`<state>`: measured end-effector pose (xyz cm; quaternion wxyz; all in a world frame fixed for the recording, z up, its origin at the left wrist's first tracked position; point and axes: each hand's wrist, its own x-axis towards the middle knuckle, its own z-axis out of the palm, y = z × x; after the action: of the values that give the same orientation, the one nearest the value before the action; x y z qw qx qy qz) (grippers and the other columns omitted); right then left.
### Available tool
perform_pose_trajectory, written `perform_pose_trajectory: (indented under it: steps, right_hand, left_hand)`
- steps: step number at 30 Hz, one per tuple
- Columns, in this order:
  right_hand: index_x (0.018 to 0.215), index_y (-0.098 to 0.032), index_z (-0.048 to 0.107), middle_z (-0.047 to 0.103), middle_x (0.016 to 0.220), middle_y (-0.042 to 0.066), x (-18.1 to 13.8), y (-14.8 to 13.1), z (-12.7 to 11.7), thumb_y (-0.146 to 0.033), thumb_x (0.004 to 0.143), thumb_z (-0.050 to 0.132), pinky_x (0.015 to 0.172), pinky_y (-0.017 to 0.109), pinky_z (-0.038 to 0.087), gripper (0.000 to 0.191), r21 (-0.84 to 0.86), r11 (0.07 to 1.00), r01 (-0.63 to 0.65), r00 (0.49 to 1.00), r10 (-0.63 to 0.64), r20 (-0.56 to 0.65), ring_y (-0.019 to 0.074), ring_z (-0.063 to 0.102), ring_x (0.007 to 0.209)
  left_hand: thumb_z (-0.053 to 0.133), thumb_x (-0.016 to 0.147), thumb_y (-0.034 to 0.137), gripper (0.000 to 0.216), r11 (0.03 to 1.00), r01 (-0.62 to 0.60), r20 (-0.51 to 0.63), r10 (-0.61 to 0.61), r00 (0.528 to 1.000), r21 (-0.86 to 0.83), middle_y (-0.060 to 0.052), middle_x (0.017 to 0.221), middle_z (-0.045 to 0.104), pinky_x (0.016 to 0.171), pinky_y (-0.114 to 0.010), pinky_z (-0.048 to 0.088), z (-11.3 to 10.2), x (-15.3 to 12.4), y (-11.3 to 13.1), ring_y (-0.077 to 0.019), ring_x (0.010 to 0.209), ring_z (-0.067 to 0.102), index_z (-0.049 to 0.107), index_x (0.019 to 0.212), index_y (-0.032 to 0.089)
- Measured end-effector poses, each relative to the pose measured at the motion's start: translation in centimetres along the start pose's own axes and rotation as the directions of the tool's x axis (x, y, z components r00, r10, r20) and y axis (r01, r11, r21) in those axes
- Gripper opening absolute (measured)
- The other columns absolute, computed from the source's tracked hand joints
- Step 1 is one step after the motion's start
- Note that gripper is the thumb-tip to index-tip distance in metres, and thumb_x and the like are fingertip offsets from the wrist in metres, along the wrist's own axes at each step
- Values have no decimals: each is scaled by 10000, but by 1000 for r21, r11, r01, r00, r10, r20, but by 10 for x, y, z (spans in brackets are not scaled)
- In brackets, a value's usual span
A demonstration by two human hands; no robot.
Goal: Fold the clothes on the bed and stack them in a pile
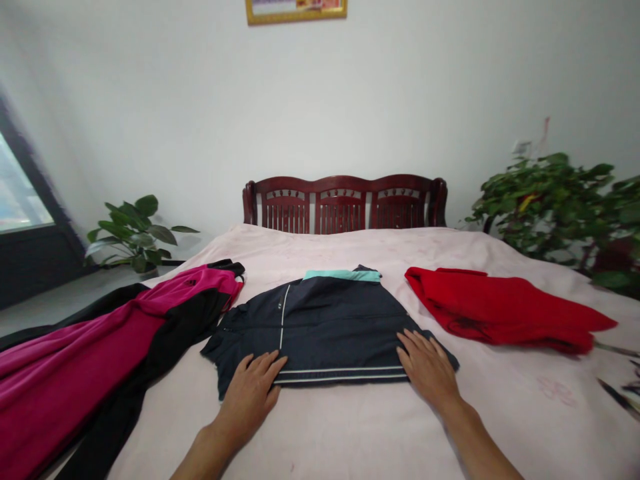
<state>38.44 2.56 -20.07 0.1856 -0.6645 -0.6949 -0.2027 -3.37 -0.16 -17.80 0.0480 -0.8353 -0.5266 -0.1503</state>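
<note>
Right now you are pressing your left hand (253, 393), fingers spread flat, on the near-left edge of the folded navy jacket (325, 327). Its long axis is running straight across between your hands. Your right hand (427, 367) is lying equally flat on its near-right corner.

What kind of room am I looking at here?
Most likely a bedroom at home: a bed with a carved wooden headboard, clothes like a dark jacket laid out on it, and potted plants alongside.

Pink-black garment (100, 347) left, red garment (505, 310) right — potted plants (133, 233), wooden headboard (344, 202) behind.
</note>
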Motion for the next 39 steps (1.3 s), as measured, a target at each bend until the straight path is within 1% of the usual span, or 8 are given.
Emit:
perform_pose_trajectory:
  steps: [4, 10, 16, 19, 22, 24, 33, 39]
  right_hand:
    - [1275, -170, 649, 628, 1362, 84, 1, 0, 0, -336, 969, 362, 1127, 470, 328, 451, -1, 1000, -5, 1000, 5, 7, 259, 546, 1286]
    - [1262, -157, 652, 637, 1347, 99, 1, 1, 4, -338, 966, 374, 1124, 482, 331, 444, 34, 999, -5, 1000, 5, -15, 267, 551, 1279]
    - [1227, -171, 669, 669, 1295, 106, 0, 7, -5, -329, 949, 388, 1106, 485, 380, 426, 188, 982, 10, 1000, -7, -13, 247, 606, 1211]
    - [1183, -233, 702, 686, 1274, 56, -6, 19, -16, -207, 843, 441, 1135, 489, 358, 429, 265, 960, 88, 987, -119, 104, 230, 612, 1208]
    - [1250, -284, 677, 631, 1362, 9, -12, 33, -24, -89, 645, 465, 1175, 497, 303, 670, 269, 947, 173, 952, -231, 201, 232, 554, 1286]
    - [1323, -290, 631, 590, 1411, 7, -12, 39, -27, -59, 591, 455, 1172, 484, 311, 787, 246, 946, 212, 941, -265, 208, 231, 525, 1316]
    - [1163, -224, 714, 742, 1140, 44, 4, 36, -35, 37, 645, 419, 891, 355, 491, 651, 153, 925, 347, 922, -367, 126, 201, 670, 1020]
    - [1131, -258, 719, 754, 1087, 14, -32, 38, -46, 31, 683, 436, 881, 334, 462, 604, 100, 926, 364, 932, -361, -47, 186, 681, 960]
  left_hand:
    - [480, 800, 96, 623, 1000, 8, -7, -8, 1000, 3, -49, 1446, 570, 1142, -495, 332, -2, 0, 4, -237, 1304, 540, 555, 1385, 296]
    - [451, 730, 23, 735, 998, 60, 102, -60, 993, 3, -46, 1481, 534, 1147, -515, 322, -7, 4, 7, -220, 1344, 505, 532, 1406, 300]
    - [431, 658, -47, 852, 997, 78, 154, -74, 985, -16, -33, 1499, 514, 1176, -515, 299, -7, 6, 3, -196, 1380, 473, 506, 1424, 318]
    - [413, 656, -67, 858, 996, 84, 138, -80, 987, -25, -27, 1490, 525, 1184, -515, 302, -1, 7, -1, -189, 1373, 483, 517, 1414, 320]
    - [399, 687, -66, 818, 996, 87, 117, -83, 990, -31, -27, 1469, 549, 1182, -516, 315, 5, 9, -4, -185, 1359, 500, 536, 1398, 315]
    - [403, 710, -51, 776, 995, 88, 93, -83, 992, -41, -32, 1452, 566, 1180, -511, 322, 8, 10, -5, -186, 1348, 512, 552, 1383, 306]
    - [427, 727, -28, 719, 993, 85, 48, -82, 995, -76, -25, 1416, 600, 1176, -497, 343, 2, 12, -5, -189, 1310, 551, 588, 1345, 301]
    - [430, 723, -15, 689, 992, 67, -1, -67, 998, -112, 5, 1345, 656, 1168, -488, 369, -2, 3, -6, -191, 1257, 598, 643, 1274, 339]
